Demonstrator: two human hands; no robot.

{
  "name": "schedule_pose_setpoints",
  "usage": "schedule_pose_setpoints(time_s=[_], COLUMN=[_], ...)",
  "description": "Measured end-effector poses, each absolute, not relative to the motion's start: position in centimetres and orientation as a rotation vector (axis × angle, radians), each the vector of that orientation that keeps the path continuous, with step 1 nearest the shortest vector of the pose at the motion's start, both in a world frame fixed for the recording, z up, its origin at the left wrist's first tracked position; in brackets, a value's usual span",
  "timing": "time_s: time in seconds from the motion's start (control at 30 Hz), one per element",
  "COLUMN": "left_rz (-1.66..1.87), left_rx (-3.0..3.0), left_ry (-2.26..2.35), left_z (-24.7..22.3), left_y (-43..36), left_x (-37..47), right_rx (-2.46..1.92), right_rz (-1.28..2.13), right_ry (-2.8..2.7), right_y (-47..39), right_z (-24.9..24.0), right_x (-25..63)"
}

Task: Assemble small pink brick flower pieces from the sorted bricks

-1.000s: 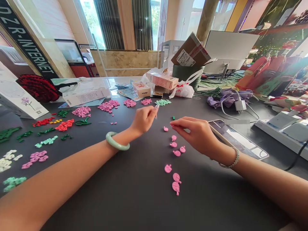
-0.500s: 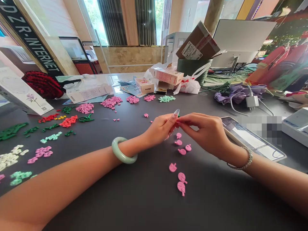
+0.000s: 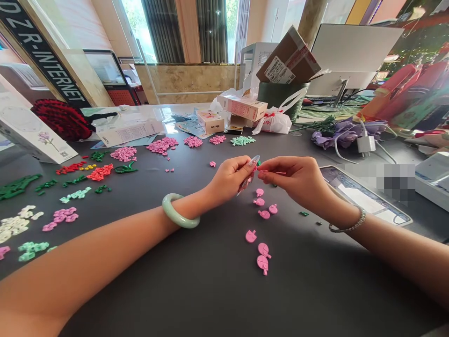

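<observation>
Over the middle of the dark table (image 3: 210,290), my left hand (image 3: 231,175) is closed around a small building-block piece, of which a green bit (image 3: 258,163) and some pink show at the fingertips. My right hand (image 3: 294,174) meets it from the right, thumb and forefinger pinched at the pink part; what lies between them is mostly hidden. Below the hands runs a loose line of round pink block pieces with short tabs, the largest pair (image 3: 263,263) nearest me. A tiny green piece (image 3: 304,214) and a small grey bit (image 3: 319,223) lie under my right wrist.
Sorted piles of pink (image 3: 162,145), red (image 3: 100,172), green (image 3: 19,187) and cream pieces (image 3: 14,223) spread across the left and back. A tablet-like device (image 3: 365,194) lies beside my right forearm. Small boxes (image 3: 210,122), a white bag (image 3: 275,120) and purple flowers (image 3: 345,132) stand farther back.
My fingertips have drawn slightly apart, and my right hand has tilted a little. The view has shifted slightly, and the tiny green and grey pieces by my right wrist now show.
</observation>
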State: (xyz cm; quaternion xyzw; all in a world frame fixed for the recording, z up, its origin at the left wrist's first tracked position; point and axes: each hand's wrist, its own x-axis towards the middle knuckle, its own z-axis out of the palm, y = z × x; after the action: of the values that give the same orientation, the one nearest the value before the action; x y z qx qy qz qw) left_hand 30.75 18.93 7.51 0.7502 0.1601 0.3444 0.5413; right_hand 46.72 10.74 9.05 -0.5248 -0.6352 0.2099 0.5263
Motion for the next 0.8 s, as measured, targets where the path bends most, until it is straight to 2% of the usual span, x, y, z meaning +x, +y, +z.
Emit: schedule_pose_setpoints(time_s=[0.3, 0.8], left_rz=[0.827, 0.917], left_rx=[1.813, 2.106], left_ry=[0.466, 0.442], left_z=[7.75, 8.01], left_y=[18.81, 18.04], left_x=[30.63, 30.22], right_rx=[-1.097, -1.125], right_rz=[0.725, 0.829], right_ry=[-1.396, -1.368], right_y=[11.07, 11.04], right_z=[8.88, 8.88], right_x=[46.73, 46.45])
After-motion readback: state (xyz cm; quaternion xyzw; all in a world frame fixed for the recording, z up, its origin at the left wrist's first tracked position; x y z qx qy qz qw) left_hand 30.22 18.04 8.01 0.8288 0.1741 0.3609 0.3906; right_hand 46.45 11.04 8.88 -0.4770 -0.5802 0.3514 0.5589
